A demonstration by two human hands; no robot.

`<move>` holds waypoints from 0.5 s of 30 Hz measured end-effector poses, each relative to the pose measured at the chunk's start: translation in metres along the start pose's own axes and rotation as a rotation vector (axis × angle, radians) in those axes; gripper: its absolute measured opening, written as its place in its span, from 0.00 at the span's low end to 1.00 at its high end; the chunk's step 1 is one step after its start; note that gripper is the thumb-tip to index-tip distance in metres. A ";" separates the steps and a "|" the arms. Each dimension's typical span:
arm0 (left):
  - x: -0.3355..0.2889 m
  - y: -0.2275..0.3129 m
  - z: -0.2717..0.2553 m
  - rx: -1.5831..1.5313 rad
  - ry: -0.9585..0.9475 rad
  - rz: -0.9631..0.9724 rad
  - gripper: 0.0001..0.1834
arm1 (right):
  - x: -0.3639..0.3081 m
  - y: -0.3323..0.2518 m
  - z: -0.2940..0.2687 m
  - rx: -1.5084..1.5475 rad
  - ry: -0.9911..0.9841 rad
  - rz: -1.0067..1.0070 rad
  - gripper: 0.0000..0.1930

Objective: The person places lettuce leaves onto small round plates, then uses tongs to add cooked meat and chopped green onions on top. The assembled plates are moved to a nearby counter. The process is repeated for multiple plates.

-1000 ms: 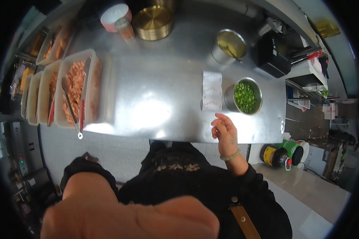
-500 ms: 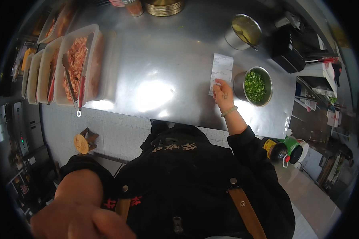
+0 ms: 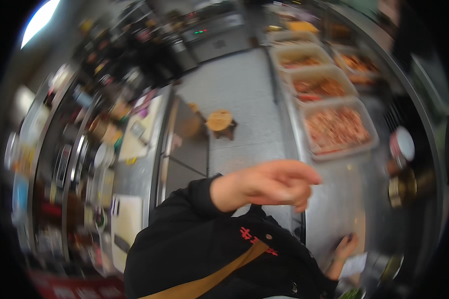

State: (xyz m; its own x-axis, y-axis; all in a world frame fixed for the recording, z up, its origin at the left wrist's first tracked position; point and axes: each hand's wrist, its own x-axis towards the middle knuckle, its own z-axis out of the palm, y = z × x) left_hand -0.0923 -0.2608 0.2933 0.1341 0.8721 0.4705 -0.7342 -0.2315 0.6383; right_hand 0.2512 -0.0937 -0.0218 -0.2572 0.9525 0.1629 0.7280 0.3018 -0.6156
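My left hand [image 3: 277, 184] is raised in front of my chest. Its index finger stretches out over the edge of the steel counter [image 3: 329, 199], the other fingers loosely bent, nothing held. Down at the lower right, my right hand [image 3: 346, 246] is low over the counter with its fingers curled. A small dark spot shows between them, too blurred to name. Beside that wrist lies a white paper slip [image 3: 355, 264]. A metal pot [image 3: 391, 267] and a bowl of chopped green onion [image 3: 351, 293] are partly cut off near it.
Plastic tubs of raw meat, the nearest a tub [image 3: 374, 142], line the counter's far part. A wooden stool [image 3: 220, 121] stands in the aisle. Across it, a worktop holds cutting boards [image 3: 128, 226] with knives. A white-and-red container [image 3: 402, 143] stands at the right.
My view has swung left toward the aisle and tubs. My left hand now appears mid-view with a finger extended. My right hand, earlier on the paper slip, now shows beside it.
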 end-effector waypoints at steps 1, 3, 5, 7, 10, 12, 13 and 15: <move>-0.014 -0.007 -0.018 -0.076 0.146 -0.110 0.24 | 0.004 -0.006 0.012 0.419 -0.357 0.100 0.16; -0.051 -0.031 -0.042 -0.126 0.425 -0.276 0.25 | 0.018 -0.011 0.015 0.624 -0.571 0.164 0.17; -0.097 -0.043 -0.058 -0.153 0.612 -0.318 0.24 | 0.048 -0.009 0.016 0.396 -0.296 -0.226 0.18; -0.136 -0.049 -0.069 -0.139 0.750 -0.254 0.23 | 0.104 0.020 0.002 0.563 -0.101 0.070 0.20; -0.177 -0.051 -0.076 -0.167 0.875 -0.174 0.23 | 0.165 0.096 -0.002 -0.316 0.268 0.046 0.20; -0.191 -0.050 -0.079 -0.193 0.943 -0.154 0.22 | 0.184 0.147 0.006 -0.548 0.385 -0.142 0.20; -0.194 -0.048 -0.082 -0.201 0.953 -0.148 0.22 | 0.187 0.165 0.010 -0.515 0.457 -0.285 0.19; -0.198 -0.042 -0.090 -0.234 0.939 -0.144 0.21 | 0.180 0.172 0.022 -0.472 0.510 -0.498 0.19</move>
State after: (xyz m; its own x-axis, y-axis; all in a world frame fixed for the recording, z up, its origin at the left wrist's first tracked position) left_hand -0.1474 -0.3847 0.1184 -0.2774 0.8974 -0.3432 -0.8792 -0.0931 0.4672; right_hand 0.3163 0.1292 -0.1157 -0.3822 0.5714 0.7263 0.8234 0.5673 -0.0130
